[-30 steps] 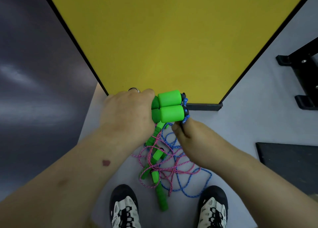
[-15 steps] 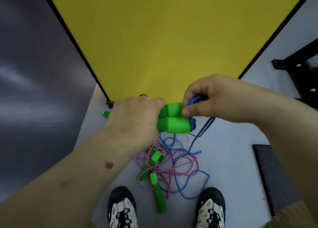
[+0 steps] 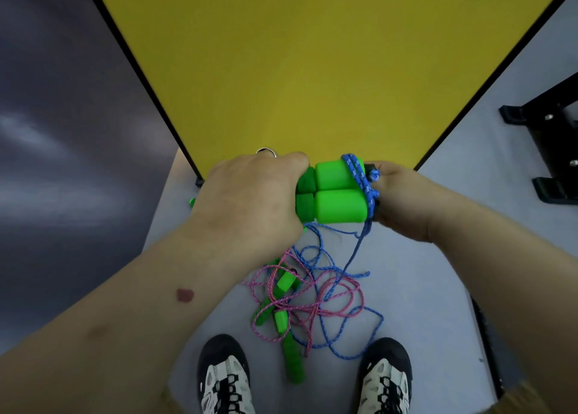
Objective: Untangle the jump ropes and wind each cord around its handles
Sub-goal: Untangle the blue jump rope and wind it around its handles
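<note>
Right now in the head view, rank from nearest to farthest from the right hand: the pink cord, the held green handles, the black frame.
1. Held green handles, touching the right hand, on its left.
2. Pink cord, on the floor below.
3. Black frame, far right.

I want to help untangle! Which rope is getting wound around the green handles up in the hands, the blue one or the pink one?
The blue cord. It loops over the held green handles, while the pink cord lies only in the floor tangle.

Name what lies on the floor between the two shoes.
In the head view, a green handle lies between the left shoe and right shoe, with loops of blue cord.
</note>
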`<state>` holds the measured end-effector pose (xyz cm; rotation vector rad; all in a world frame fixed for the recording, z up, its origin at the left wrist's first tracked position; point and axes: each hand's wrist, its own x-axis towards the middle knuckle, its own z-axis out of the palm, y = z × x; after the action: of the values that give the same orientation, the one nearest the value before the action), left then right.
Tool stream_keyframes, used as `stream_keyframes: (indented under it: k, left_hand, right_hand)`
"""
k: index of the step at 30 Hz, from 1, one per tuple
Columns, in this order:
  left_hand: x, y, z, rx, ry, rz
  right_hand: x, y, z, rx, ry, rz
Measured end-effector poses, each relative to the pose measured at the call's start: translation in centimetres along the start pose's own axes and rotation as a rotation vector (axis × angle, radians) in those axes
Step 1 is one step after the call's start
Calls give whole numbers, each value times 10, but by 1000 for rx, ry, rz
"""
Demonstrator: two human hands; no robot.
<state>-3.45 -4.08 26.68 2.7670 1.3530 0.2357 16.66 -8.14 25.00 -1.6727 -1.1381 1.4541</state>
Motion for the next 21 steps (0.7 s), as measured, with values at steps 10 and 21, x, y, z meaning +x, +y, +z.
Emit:
stream_keyframes:
  k: [10, 21]
  left_hand:
    - [6, -9, 16, 38, -33, -128]
    - [5, -10, 21, 86, -54, -158]
  right_hand:
    - [-35, 27, 41, -213, 71, 36]
    - [-63, -28, 39, -404, 169, -14]
